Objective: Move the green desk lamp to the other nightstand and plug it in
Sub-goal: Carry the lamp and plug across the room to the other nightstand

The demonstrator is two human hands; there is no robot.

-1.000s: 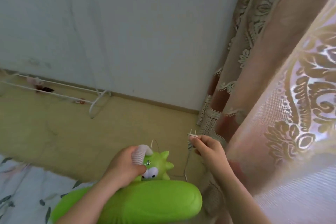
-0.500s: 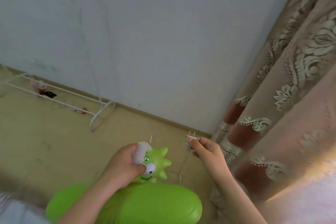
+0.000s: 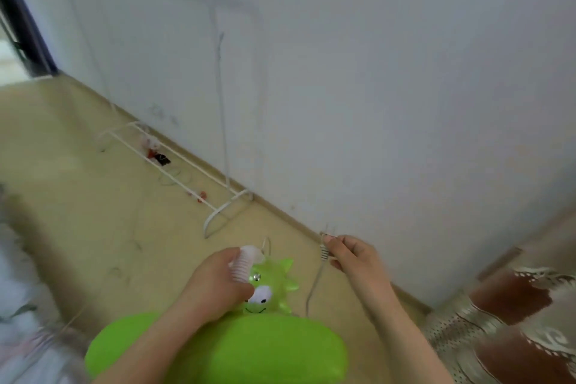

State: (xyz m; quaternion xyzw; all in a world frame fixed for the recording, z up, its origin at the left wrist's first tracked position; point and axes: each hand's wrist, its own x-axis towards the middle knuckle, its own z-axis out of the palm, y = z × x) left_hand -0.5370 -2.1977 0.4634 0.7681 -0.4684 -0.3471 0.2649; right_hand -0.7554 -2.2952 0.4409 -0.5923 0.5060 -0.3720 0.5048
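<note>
- The left hand (image 3: 215,287) has its fingers clamped around the white ribbed neck (image 3: 242,265) of the green desk lamp (image 3: 224,349), carried low above the floor (image 3: 78,227).
- The right hand (image 3: 355,262) pinches the plug (image 3: 325,246), prongs up; its cord (image 3: 313,287) hangs down beside the lamp.
- The white wall (image 3: 374,87) lies ahead, a curtain (image 3: 514,321) at right.

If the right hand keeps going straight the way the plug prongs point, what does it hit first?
Probably the bare white wall. The right hand holds the plug with its prongs aimed up and away, and nothing shows between them and the wall. No socket is visible there; depth is unclear.
</note>
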